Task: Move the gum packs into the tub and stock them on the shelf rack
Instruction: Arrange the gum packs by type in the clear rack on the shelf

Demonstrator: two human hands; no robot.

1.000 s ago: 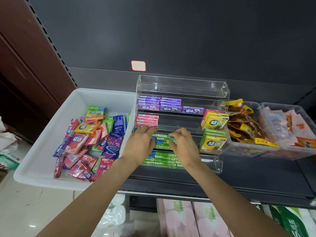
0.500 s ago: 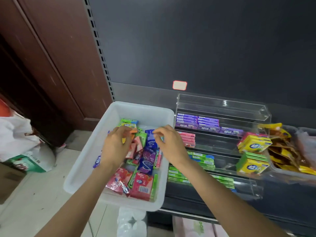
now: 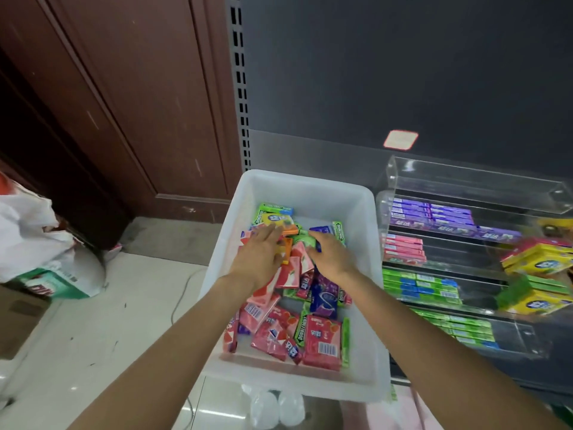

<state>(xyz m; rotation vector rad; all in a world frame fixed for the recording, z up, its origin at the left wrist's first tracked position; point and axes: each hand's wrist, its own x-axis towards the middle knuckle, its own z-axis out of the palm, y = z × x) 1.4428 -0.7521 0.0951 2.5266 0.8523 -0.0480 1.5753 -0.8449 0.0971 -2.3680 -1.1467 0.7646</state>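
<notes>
Both hands reach into the white tub (image 3: 366, 212) at frame centre. The left hand (image 3: 260, 259) lies flat, fingers straight, on an orange pack (image 3: 286, 231); the right hand (image 3: 330, 254) curls over a blue pack (image 3: 322, 230), its grip unclear. Gum packs (image 3: 288, 305) lie heaped beneath, long axes mixed. The shelf rack (image 3: 465, 243) stands right, nearer the right hand.

The right hand (image 3: 330, 254) covers part of a blue pack (image 3: 322, 230), and its fingers (image 3: 316, 243) are turned under, so whether they grip anything cannot be told. The left hand (image 3: 259, 257) lies over the pink and orange gum packs (image 3: 290, 268) — what is beneath its palm is hidden. Both forearms hide much of the tub (image 3: 366, 212) and its near-left rim. The clear shelf rack (image 3: 465, 187) is cut off by the right edge, as are the yellow boxes (image 3: 539, 262). Print on most packs is too blurred to read. The white bag (image 3: 28, 231) runs off the left edge.
</notes>
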